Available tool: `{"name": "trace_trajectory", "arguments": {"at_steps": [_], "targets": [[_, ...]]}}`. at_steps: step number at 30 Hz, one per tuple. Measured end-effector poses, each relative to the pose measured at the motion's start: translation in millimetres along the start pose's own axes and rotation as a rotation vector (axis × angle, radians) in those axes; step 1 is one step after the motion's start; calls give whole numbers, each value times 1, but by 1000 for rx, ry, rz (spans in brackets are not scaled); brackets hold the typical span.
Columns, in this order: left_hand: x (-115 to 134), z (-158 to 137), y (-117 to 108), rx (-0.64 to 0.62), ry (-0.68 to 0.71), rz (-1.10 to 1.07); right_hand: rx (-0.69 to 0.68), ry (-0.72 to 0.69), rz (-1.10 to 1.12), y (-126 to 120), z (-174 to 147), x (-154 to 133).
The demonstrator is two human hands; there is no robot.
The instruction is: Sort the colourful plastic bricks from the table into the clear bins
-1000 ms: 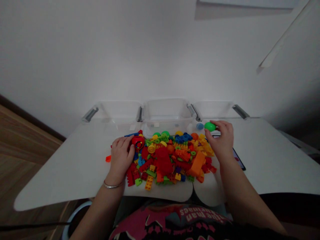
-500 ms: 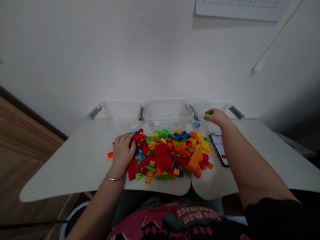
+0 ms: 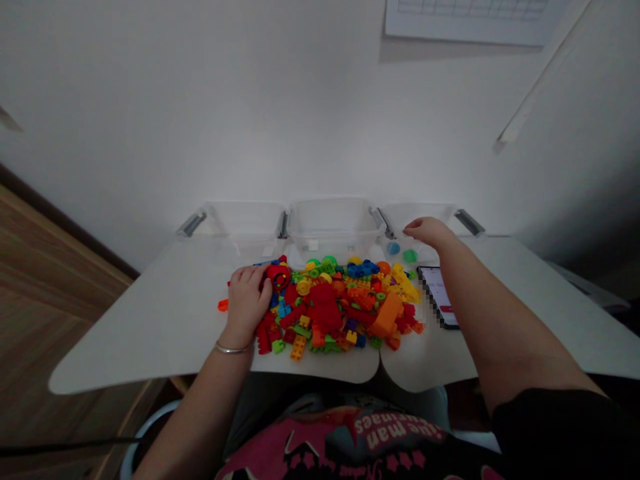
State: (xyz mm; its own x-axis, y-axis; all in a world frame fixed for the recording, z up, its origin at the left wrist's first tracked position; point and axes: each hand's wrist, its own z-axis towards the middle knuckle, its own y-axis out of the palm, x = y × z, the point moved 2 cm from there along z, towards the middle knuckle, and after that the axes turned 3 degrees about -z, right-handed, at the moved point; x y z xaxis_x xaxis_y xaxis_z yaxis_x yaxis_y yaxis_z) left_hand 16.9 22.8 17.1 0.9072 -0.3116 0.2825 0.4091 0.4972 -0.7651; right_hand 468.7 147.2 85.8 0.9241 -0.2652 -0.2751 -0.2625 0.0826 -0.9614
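The right hand (image 3: 429,231) is hovering over the rim of the right-hand clear bin (image 3: 425,217), fingers loosely spread and holding nothing. A green ball (image 3: 410,255) is lying inside that bin beside a blue ball (image 3: 393,248); the two are close, though whether they touch is hard to tell through the clear wall. The left hand (image 3: 246,301) is resting on the left edge of the pile of toy bricks (image 3: 340,303) on the desk (image 3: 150,327), fingers curled around a red round piece (image 3: 278,277), seemingly gripping it.

To sort well here, the right hand is best kept over the bin's opening, not its rim, so that a released piece is dropping straight in and not bouncing out. Round pieces roll, so a low release is looking wiser than a toss. The smartphone (image 3: 440,297) is lying just beside the pile, under the right forearm; the arm is passing close above it and could nudge it. The middle bin (image 3: 334,223) and left bin (image 3: 240,220) are standing alongside.
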Motion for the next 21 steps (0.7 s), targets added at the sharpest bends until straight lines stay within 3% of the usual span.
{"name": "trace_trajectory", "arguments": {"at_steps": [6,8,10,14,21], "targets": [[1,0,-1,13,-1,-5,623,-272,336,-7,-57,-6],[1,0,-1,10,5,-1,696,-346,421,0,-85,-10],[1,0,-1,7,2,6,690,-384,477,14,-109,-14],[1,0,0,-3,-1,15,542,-410,460,51,-131,-18],[2,-3,0,8,0,6,298,-429,229,89,-114,-15]]}}
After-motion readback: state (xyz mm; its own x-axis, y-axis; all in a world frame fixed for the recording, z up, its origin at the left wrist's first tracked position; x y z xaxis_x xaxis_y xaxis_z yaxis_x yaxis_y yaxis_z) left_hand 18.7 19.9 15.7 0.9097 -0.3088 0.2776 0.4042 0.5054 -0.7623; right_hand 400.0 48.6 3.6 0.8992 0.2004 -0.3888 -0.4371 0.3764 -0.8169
